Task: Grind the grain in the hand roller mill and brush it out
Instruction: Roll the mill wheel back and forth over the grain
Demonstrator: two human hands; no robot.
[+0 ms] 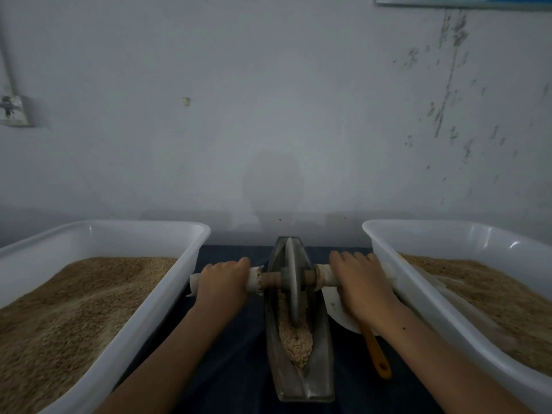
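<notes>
Left hand (223, 278) and right hand (360, 281) each grip the axle (270, 279), wheel (292, 286) standing in the grain (295, 342) of the trough (322, 354).

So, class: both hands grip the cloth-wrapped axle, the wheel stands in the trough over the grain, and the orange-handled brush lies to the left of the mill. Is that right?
Not quite. The orange-handled brush lies to the right of the mill trough, under the right hand. The rest holds in the head view: left hand and right hand grip the axle, and the wheel stands over the grain.

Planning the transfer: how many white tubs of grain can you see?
2: left tub beside the left hand, right tub beside the right hand. Others may sit outside view.
</notes>
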